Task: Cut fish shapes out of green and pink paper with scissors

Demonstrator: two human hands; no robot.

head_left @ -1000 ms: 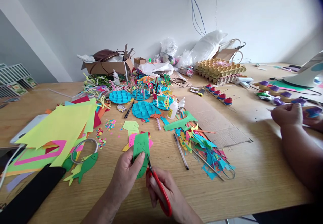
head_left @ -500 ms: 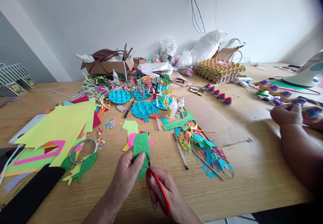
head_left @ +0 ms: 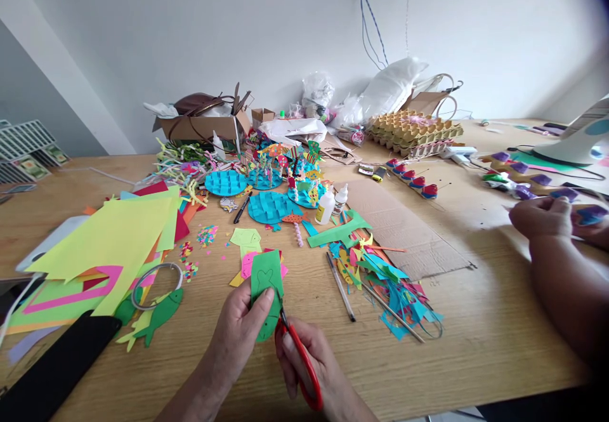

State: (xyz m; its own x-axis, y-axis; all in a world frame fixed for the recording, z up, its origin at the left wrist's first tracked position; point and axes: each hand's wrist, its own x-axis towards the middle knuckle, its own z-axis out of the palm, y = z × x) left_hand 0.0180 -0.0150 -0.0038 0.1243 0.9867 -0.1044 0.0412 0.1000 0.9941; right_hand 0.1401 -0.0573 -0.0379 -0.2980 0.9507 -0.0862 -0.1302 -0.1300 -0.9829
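Observation:
Between the thumb and fingers of my left hand (head_left: pixel 240 323) is a strip of green paper (head_left: pixel 266 268) with a fish outline drawn on it. My right hand (head_left: pixel 309 352) is closed around red-handled scissors (head_left: pixel 304 365). Their dark blades meet the right edge of the green strip, beside my left thumb. Just beyond the strip lie a pale yellow-green paper fish shape (head_left: pixel 246 238) and a pink paper piece (head_left: pixel 247 263), partly covered by it. Cut green fish (head_left: pixel 162 314) rest to the left, next to a roll of tape (head_left: pixel 157 285).
Coloured paper sheets (head_left: pixel 109 231) and a black case-like object (head_left: pixel 61 365) lie left. A pen (head_left: pixel 340 285), paper scraps (head_left: pixel 399 301) and cardboard (head_left: pixel 399 225) are right. Glue bottles (head_left: pixel 325 207) stand near blue discs (head_left: pixel 271 208). Another person's hand (head_left: pixel 542 219) is at far right.
Both hands, the green strip and the scissors stay almost in place. Any movement of the blades is too slight to make out.

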